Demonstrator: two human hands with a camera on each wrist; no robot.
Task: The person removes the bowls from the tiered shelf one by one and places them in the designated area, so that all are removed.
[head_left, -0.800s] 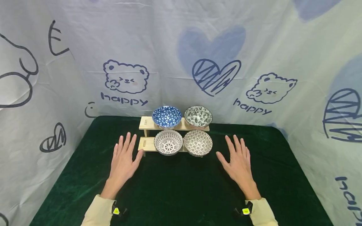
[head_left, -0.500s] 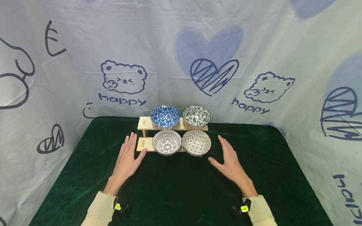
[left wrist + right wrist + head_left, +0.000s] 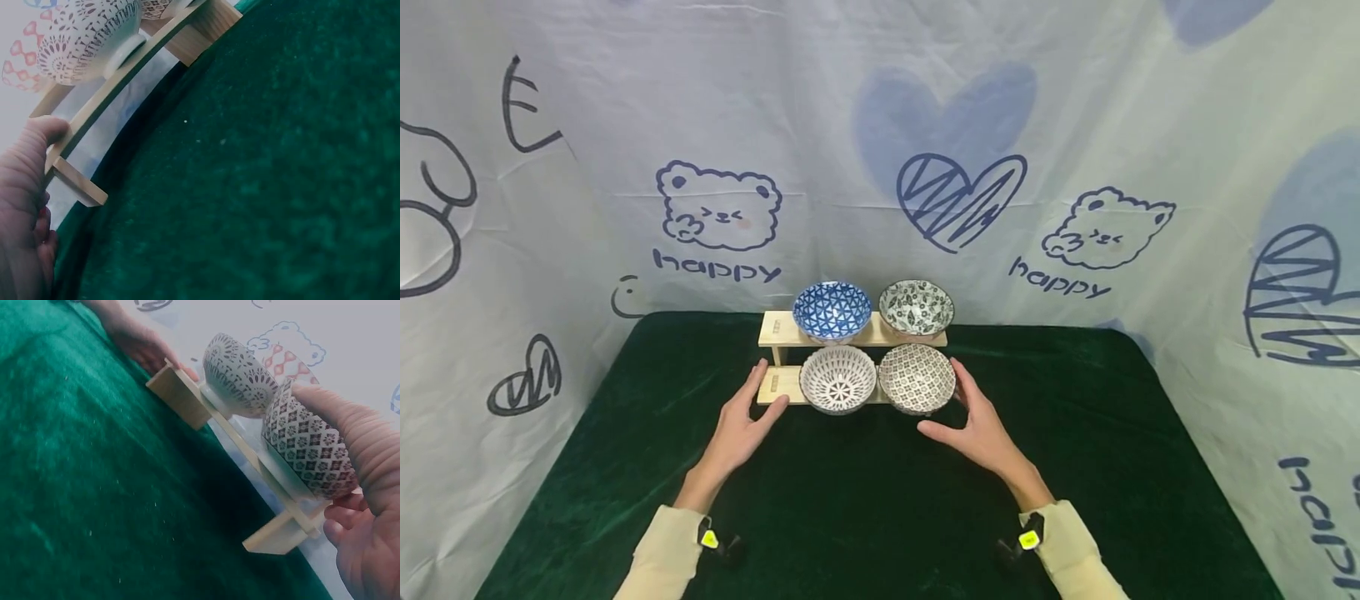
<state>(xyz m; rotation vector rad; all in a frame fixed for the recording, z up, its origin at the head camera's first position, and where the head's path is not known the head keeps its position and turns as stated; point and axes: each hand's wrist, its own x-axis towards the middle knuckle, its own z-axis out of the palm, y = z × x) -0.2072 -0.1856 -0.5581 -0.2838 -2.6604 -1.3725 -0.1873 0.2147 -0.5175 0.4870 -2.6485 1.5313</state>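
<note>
A two-step wooden rack (image 3: pixel 778 329) stands at the far middle of a green cloth-covered table (image 3: pixel 865 500), at 12 o'clock from the person. Four bowls sit on it. On the lower step are a white bowl with a dark star pattern (image 3: pixel 838 379) and, touching it at 3 o'clock, a bowl with small brown squares (image 3: pixel 917 378). On the upper step are a blue triangle-patterned bowl (image 3: pixel 832 311) and a leaf-patterned bowl (image 3: pixel 916 307).

The right hand (image 3: pixel 973 427) is at the squares bowl. Its fingers curve up along the bowl's side at 3 o'clock and its thumb reaches under the near edge at 6 o'clock. The right wrist view shows the thumb against the bowl's wall and the fingertips (image 3: pixel 345 503) at its foot, so the hand cups the bowl, which sits on the rack.

The left hand (image 3: pixel 739 429) is at the 9 o'clock end of the lower step. Its fingers are straight and loosely spread, and its thumb tip touches the end of the board. It grips nothing.

A pale sheet with bears and hearts (image 3: pixel 880 167) hangs behind the table.
</note>
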